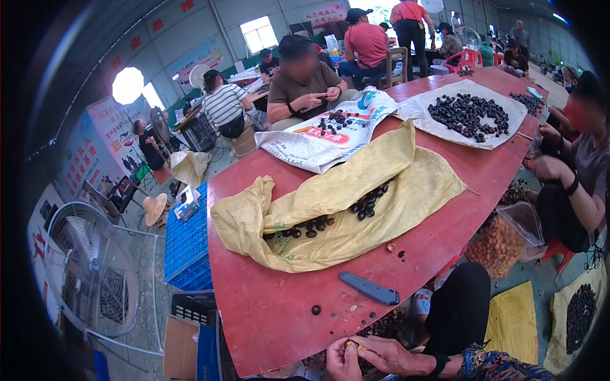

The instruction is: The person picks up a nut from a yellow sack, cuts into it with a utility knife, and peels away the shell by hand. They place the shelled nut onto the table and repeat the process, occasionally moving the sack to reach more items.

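At the bottom edge, my left hand (343,360) and my right hand (391,355) meet just off the red table's near edge. Their fingers pinch a small yellowish piece (356,346), mostly covered by the fingertips. A black band circles my right wrist, below a patterned sleeve. On the red table (279,317), a single dark round nut (316,310) lies closest to my hands, with small crumbs around it. A flat blue-grey oblong object (369,288) rests nearby. Beyond it, a yellow woven sack (343,244) holds several dark nuts (365,204) in its folds.
A white sack (286,147) and a pale sheet (413,108) bear more dark nuts. Right of the table stands a clear bag of orange-brown balls (499,244). Co-workers sit across and at right. Blue crates (189,244) and a large fan (92,267) stand left.
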The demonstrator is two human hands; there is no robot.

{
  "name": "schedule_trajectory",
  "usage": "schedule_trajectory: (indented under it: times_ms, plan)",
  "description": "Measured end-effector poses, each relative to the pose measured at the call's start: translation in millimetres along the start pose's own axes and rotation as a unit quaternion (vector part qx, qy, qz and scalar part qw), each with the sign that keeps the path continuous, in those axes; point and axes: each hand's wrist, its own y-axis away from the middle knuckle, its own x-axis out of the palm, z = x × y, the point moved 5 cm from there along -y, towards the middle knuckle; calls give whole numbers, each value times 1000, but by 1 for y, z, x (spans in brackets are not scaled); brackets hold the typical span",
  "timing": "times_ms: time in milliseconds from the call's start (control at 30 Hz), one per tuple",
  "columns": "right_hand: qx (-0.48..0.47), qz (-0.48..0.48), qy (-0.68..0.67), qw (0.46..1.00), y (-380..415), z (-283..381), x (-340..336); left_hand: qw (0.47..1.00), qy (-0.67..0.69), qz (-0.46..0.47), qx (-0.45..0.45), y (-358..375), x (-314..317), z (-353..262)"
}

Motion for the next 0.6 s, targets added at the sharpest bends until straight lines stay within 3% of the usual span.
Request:
schedule_trajectory:
  times_ms: [333, 433, 500, 533, 600]
  plan:
    - [-34, -12, -26, 999, -7, 6, 0, 1000, -12, 0, 18, -2, -4, -4]
    - [-2, 45, 0, 999, -11, 5, -2, 1000, -9, -3, 28, -2, -3, -8]
    - [-97, -2, 20, 995, -12, 11, -5, 999, -8, 8, 37, -7, 0, -14]
    - [-54, 49, 23, 997, -8, 7, -4, 999, -6, 18, 44, -4, -2, -15]
    - [-88, 66, 70, 992, -1, 1, -2, 998, -19, 37, 48, -2, -7, -8]
